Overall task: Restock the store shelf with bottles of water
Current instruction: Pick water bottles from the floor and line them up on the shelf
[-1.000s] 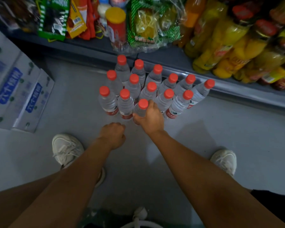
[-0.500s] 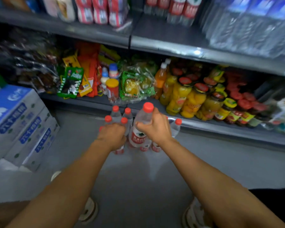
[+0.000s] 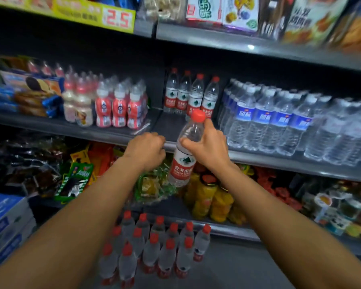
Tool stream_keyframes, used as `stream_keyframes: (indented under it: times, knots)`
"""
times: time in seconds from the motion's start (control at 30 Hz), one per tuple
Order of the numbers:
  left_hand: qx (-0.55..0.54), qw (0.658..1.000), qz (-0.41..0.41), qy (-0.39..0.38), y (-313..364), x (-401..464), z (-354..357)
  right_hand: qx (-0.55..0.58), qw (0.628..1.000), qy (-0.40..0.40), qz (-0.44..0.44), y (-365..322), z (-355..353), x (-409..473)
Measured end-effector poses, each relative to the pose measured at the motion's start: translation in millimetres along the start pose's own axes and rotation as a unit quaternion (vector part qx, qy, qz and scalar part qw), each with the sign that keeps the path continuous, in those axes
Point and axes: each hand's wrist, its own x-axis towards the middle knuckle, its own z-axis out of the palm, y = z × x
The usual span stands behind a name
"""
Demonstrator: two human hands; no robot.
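Gripping a red-capped water bottle (image 3: 183,151) just below its neck, the person's right hand (image 3: 208,149) holds it upright in the air in front of the middle shelf (image 3: 279,161), with the thumb across the clear shoulder and the other fingers wrapped behind. The left hand (image 3: 146,151) is beside it, curled into a loose fist with nothing in it, knuckles close to the shelf's front edge.

Biggest in view is the shelving itself, grey metal tiers running across the whole scene. On the middle tier, to the right of the held bottle, stands a large block of blue-labelled water bottles (image 3: 279,119) with white caps. Behind the held bottle there is a short row of four matching red-labelled bottles (image 3: 192,94) at the back, with bare shelf in front of them. Left of that sit shrink-wrapped packs of small pink drink bottles (image 3: 113,103).

Below, on the floor by the lowest shelf, a cluster of red-capped bottles (image 3: 154,247) stands upright between the person's forearms. Stacked blue and white cartons (image 3: 6,222) sit at the far left. Jars of yellow fruit (image 3: 211,197) crowd the lower tier under the right wrist. A yellow price strip (image 3: 115,17) reading 2.5 hangs on the top tier.
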Motion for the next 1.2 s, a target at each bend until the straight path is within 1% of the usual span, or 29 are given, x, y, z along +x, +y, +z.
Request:
stream_keyframes:
  times: [0.1,0.27,0.33,0.57,0.73,0.97,1.1,1.2]
  knots:
    - [0.006,1.000,0.013,0.019,-6,38,-6,0.019,0.999,0.034,-0.015,-1,-10,45]
    - [0.020,0.999,0.024,0.032,-20,101,1,0.040,0.998,0.050,-0.016,10,-6,123]
    - [0.024,0.999,0.024,0.028,-28,121,9,0.040,0.998,0.048,-0.016,17,2,152]
    - [0.027,0.999,0.021,0.008,-60,175,43,-0.019,0.999,0.040,0.001,39,51,244]
    - [0.024,0.999,0.026,-0.005,-78,213,65,-0.023,0.999,0.012,0.028,51,83,299]
    - [0.014,0.999,0.028,-0.011,-90,251,93,-0.054,0.998,0.020,0.037,67,122,352]
    - [0.003,0.999,0.030,-0.025,-95,261,106,-0.065,0.997,0.013,0.046,71,135,362]
    - [0.002,0.999,0.030,-0.032,-100,263,114,-0.099,0.994,0.022,0.048,71,141,364]
